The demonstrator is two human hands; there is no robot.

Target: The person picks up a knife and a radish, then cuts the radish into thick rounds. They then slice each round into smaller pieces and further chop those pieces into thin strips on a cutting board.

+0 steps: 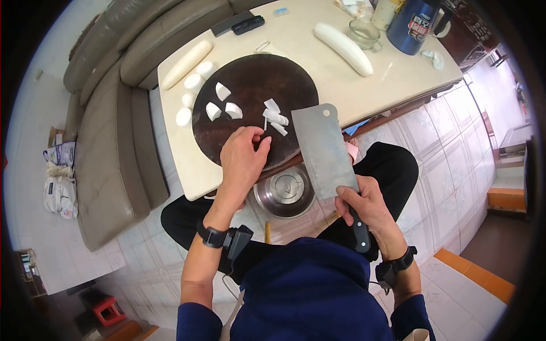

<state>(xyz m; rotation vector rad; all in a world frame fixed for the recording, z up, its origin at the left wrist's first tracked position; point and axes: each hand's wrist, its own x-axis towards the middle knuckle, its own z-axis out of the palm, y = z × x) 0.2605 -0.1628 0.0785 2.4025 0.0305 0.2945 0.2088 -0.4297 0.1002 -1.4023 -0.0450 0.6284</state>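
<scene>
My right hand (367,206) grips the black handle of a cleaver (323,149), its broad blade pointing up and overlapping the right edge of the round dark chopping board (250,74). Low on that board is my left hand (244,153), fingers curled and thumb close to the forefinger, with a thin white radish slice (265,124) right at the fingertips. Just beyond them lies a small pile of cut radish slices (275,118). Three radish wedges (233,110) sit farther left on the board. Several radish chunks (194,83) stand along its left edge.
Whole white radishes lie on the table at the left (187,63) and right (343,49). A peeler (262,46) is behind the board. A glass mug (364,35) and blue thermos (412,27) stand back right. Below the table edge is a metal basin (284,193).
</scene>
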